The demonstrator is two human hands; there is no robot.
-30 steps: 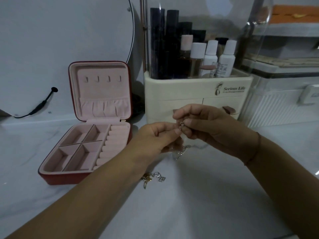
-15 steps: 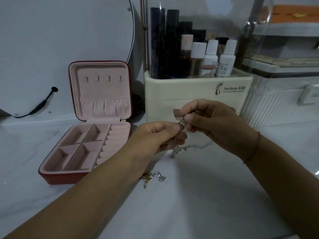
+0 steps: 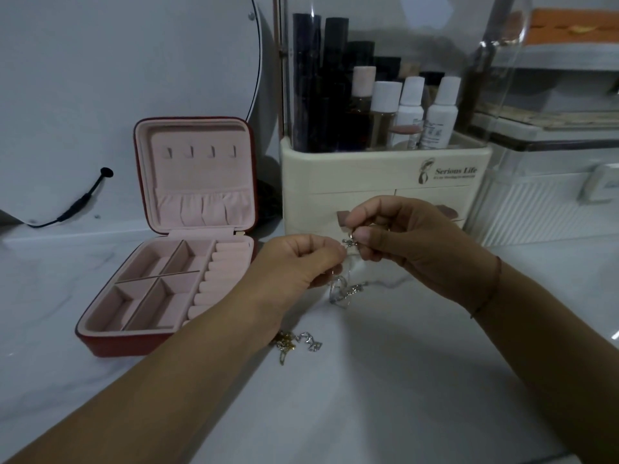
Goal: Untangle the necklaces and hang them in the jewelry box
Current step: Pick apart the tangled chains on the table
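My left hand (image 3: 301, 262) and my right hand (image 3: 412, 242) meet above the white counter, both pinching a thin silver necklace (image 3: 345, 291). Its small pendant sits between the fingertips and the rest of the chain dangles in a loop below them. A second tangle of gold and silver chain (image 3: 296, 343) lies on the counter beside my left forearm. The red jewelry box (image 3: 110, 346) stands open at the left, with a pink lining and a row of small hooks (image 3: 201, 152) in its upright lid, all bare.
A cream cosmetics organiser (image 3: 385, 175) with bottles stands right behind my hands. A round mirror (image 3: 127, 78) with a black cable leans at the back left. A clear ribbed container (image 3: 542, 209) stands at the right.
Both hands rose slightly and drew a little apart. The hanging chain lifted off the counter and now dangles in a loop under the fingers.
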